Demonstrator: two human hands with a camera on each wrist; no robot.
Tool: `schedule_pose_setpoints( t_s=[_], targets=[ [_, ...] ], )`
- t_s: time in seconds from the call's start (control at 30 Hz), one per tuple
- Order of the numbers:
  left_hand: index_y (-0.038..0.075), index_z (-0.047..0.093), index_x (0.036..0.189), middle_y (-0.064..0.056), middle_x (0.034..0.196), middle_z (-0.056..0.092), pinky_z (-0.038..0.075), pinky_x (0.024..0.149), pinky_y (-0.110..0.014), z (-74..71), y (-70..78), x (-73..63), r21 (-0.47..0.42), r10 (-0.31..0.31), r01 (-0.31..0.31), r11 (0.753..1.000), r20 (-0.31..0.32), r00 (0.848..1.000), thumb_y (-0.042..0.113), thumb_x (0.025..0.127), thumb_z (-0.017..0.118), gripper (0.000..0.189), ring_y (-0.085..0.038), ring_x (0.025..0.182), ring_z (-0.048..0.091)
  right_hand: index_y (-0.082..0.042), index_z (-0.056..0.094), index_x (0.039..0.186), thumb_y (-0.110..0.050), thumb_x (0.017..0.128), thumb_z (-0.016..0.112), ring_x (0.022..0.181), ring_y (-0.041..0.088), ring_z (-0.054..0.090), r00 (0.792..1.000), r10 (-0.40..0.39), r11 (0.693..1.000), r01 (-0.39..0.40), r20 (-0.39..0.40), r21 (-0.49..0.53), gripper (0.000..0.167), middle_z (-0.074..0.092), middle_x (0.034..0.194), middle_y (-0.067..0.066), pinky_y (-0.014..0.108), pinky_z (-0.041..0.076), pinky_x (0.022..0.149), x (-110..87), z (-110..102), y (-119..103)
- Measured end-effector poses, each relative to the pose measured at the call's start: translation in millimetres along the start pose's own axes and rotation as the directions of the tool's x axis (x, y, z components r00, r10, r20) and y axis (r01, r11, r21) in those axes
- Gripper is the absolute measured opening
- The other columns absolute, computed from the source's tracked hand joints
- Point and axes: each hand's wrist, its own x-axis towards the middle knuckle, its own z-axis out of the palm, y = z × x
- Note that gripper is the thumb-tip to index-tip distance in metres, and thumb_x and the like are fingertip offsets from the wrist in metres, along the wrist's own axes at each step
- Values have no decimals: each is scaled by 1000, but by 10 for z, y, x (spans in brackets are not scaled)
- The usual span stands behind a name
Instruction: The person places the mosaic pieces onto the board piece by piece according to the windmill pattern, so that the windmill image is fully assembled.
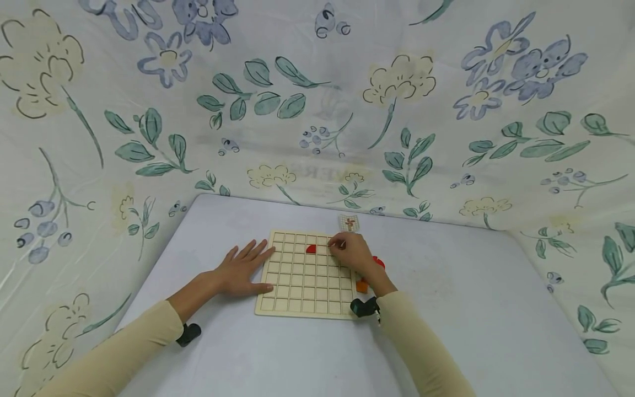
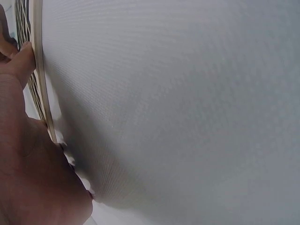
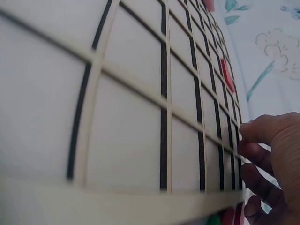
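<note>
- Board (image 1: pixel 308 278) lies flat on the table (image 1: pixel 297 353).
- My left hand (image 1: pixel 241 275), fingers spread, touches its edge, likely to steady it.
- My right hand (image 1: pixel 352 253) bends over its far-right corner; whether it pinches anything, I can't tell.

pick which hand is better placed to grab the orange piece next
Probably the right hand: it is at the right side of the wooden grid board, nearer the orange piece. The left hand lies spread on the left edge. Whether the right pinches anything is unclear.
</note>
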Motion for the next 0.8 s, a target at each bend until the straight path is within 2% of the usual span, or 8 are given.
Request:
schedule_pose_setpoints(
  t_s=[0.2, 0.43, 0.67, 0.8],
  targets=[
    [14, 20, 158, -15, 163, 11, 4, 111, -67, -8, 13, -10, -13, 7, -7, 1000, -6, 1000, 71, 85, 55, 99, -39, 148, 4, -9, 76, 95, -10, 89, 70, 70, 15, 56, 998, 47, 999, -48, -38, -21, 8, 64, 79, -1, 33, 49, 66, -86, -151, 159],
    [14, 22, 158, -16, 163, 11, 2, 111, -66, 18, -5, 0, -40, 11, -12, 999, -26, 1000, 73, 84, 55, 100, -39, 148, 3, -8, 74, 100, -14, 89, 72, 68, 17, 52, 991, 127, 985, -132, -52, -112, 13, 61, 79, 0, 31, 46, 59, -143, -273, 304],
    [13, 23, 157, -16, 162, 12, -1, 111, -66, 54, -29, 8, -74, 20, -24, 997, -48, 999, 75, 83, 54, 102, -39, 148, 3, -10, 74, 112, -22, 86, 75, 81, 22, 55, 962, 263, 943, -271, -67, -191, 29, 61, 92, 6, 35, 52, 74, -148, -298, 382],
    [12, 22, 158, -16, 162, 12, 2, 111, -67, 20, 1, -5, -44, 12, -14, 999, -31, 999, 71, 85, 56, 100, -40, 148, 4, -9, 74, 113, -25, 86, 75, 86, 23, 55, 952, 300, 926, -305, -55, -224, 31, 60, 96, 7, 37, 52, 80, -138, -302, 412]
  ],
)
